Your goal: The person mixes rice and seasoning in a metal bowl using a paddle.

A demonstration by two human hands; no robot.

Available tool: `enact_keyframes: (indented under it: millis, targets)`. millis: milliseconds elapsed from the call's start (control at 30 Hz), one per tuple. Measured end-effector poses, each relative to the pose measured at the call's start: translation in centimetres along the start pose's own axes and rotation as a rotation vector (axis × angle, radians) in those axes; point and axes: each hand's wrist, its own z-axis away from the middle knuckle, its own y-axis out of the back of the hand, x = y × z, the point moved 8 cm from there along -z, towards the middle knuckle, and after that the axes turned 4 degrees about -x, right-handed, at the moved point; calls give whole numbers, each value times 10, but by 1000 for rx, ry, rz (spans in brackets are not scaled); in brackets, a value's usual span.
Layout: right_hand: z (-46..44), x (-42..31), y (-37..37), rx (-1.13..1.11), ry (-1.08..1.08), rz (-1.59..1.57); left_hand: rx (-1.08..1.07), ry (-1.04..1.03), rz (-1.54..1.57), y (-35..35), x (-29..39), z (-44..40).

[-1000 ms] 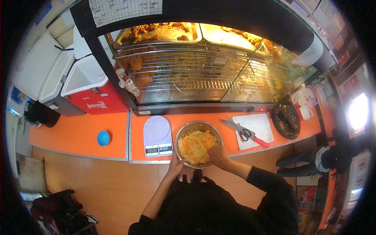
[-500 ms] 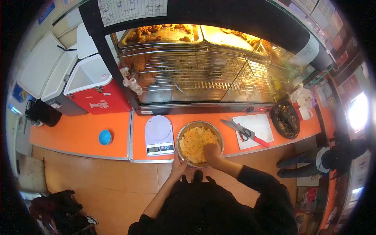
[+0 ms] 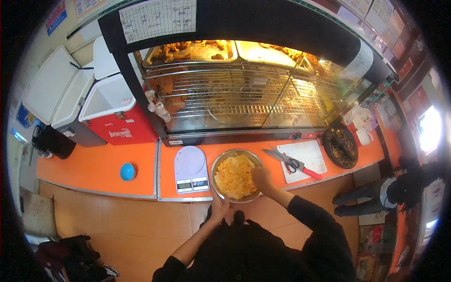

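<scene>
A round metal bowl (image 3: pixel 255 156) stands at the counter's front edge, filled with orange-yellow rice-like food (image 3: pixel 235 176). My left hand (image 3: pixel 219 205) grips the near left side of its rim. Over the bowl's right side, my right hand (image 3: pixel 261 178) is closed, with its fingertips down at the food; what it holds, if anything, is hidden. Directly left of the bowl sits a white kitchen scale (image 3: pixel 191 162). To the right, scissors (image 3: pixel 292 163) and a red-handled knife (image 3: pixel 307 172) lie on a white cutting board (image 3: pixel 318 157).
A heated glass display case (image 3: pixel 235 103) with fried food rises behind the orange counter (image 3: pixel 94 162). A small blue bowl (image 3: pixel 127 171) and a red cooler (image 3: pixel 123 126) are at left. A dark round pan (image 3: pixel 339 145) is at right, and a person (image 3: pixel 390 190) stands beyond it.
My right hand has moved from the food's middle to the bowl's right side. The left hand stays at the rim. The whole view has shifted slightly.
</scene>
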Motion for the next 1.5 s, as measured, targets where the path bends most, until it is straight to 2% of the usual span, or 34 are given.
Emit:
enact_keyframes:
  millis: [33,67,100,167,200,233,267,367,400,467,533,567,600,633,700,767,800,833,867,900,933,967,1033,1067,1200,1267,1300,1400,1467,1500]
  targets:
    - [-1,-16,10,145,177,81,-15,112,64,0,-3,2]
    - [-4,-18,9,150,178,82,-29,226,128,0,-8,4]
    - [-2,-27,21,166,239,28,-28,224,127,4,-13,3]
    - [10,-36,28,172,295,-31,-20,68,-145,15,-26,-1]
    - [26,-45,33,307,385,4,-28,71,-144,18,-42,-2]
    - [44,-53,39,443,475,41,-5,-25,-195,20,-46,-4]
    - [55,-54,37,441,472,44,22,-124,-244,22,-50,-5]
    - [81,-56,42,449,509,70,2,-244,-290,18,-36,-6]
    - [85,-47,47,472,497,24,7,-241,-293,17,-19,-3]
    - [91,-33,74,499,486,-22,-9,153,50,9,-6,3]
    - [72,-2,91,111,256,-144,-1,108,52,9,-7,1]
    - [60,2,94,109,258,-147,-2,90,51,9,-7,3]
    - [46,9,84,-46,224,-372,-3,72,51,9,-6,3]
    - [39,12,70,-200,184,-596,-16,153,178,7,-13,4]
    - [35,-5,60,-167,142,-534,-32,233,304,3,-18,4]
    - [19,-27,53,-136,112,-469,-1,115,17,8,-10,2]
    - [7,-37,46,-134,89,-313,14,78,-80,11,-11,2]
    - [1,-43,45,-133,64,-158,-1,-18,-96,12,-15,1]
    - [-5,-46,45,-130,64,-157,-16,-121,-112,13,-19,0]
    - [-11,-50,53,-87,94,-95,-12,-126,-113,11,-13,0]
    - [-19,-54,59,-43,125,-36,-24,-36,39,8,-10,3]
    - [-26,-49,60,-38,131,-38,-35,56,191,6,-10,5]
    - [-45,-19,57,-80,15,-289,-30,26,99,11,-19,4]
    - [-36,-15,79,-320,19,-307,-29,-4,11,11,-21,2]
    - [-36,-31,57,-168,-68,-232,-67,-115,-126,5,8,2]
    - [-59,-43,5,-193,-79,-182,-35,26,16,7,3,4]
    - [-56,-42,15,-193,-76,-184,-21,73,63,8,2,5]
    - [-24,-12,80,-206,-152,-325,-11,30,44,5,18,0]
    - [4,-5,121,75,-21,-187,-27,201,267,2,10,1]
    - [8,-1,117,78,-23,-187,-31,257,340,0,6,0]
